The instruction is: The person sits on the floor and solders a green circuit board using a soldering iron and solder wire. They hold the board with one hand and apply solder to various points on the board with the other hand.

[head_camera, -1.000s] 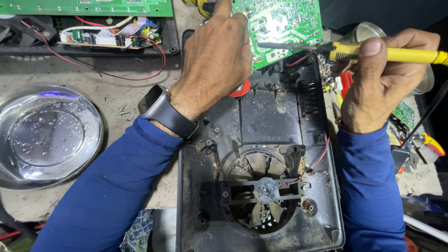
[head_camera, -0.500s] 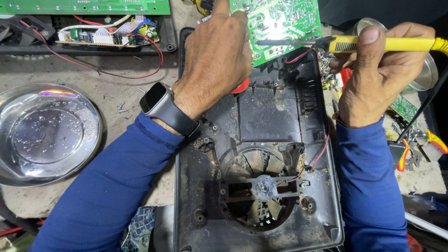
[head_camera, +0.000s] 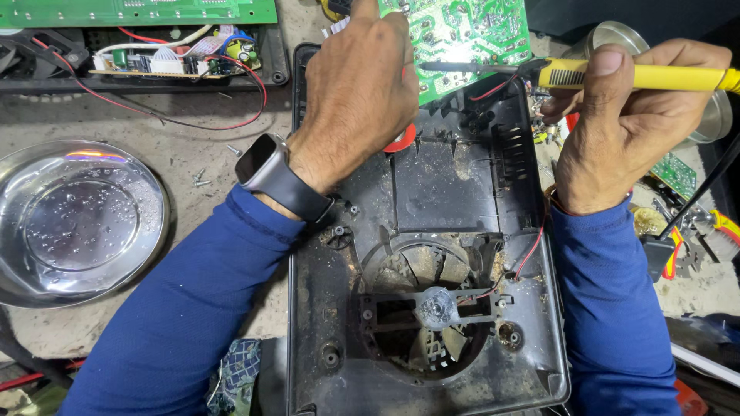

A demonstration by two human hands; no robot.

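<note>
At the far left a steel dish (head_camera: 77, 219) is seen on the bench (head_camera: 193, 158), and beside it the left hand (head_camera: 358, 96) is laid back-up over the green circuit board's (head_camera: 470, 38) left edge, its fingers curled out of sight so that their grip cannot be told. The board is held tilted above the dusty black housing (head_camera: 428, 308). From the right, the yellow soldering iron (head_camera: 640, 75) is pinched by the right hand (head_camera: 624, 131), its long axis lying level and its tip pointed left onto the board, the right hand being nearer that joint.
</note>
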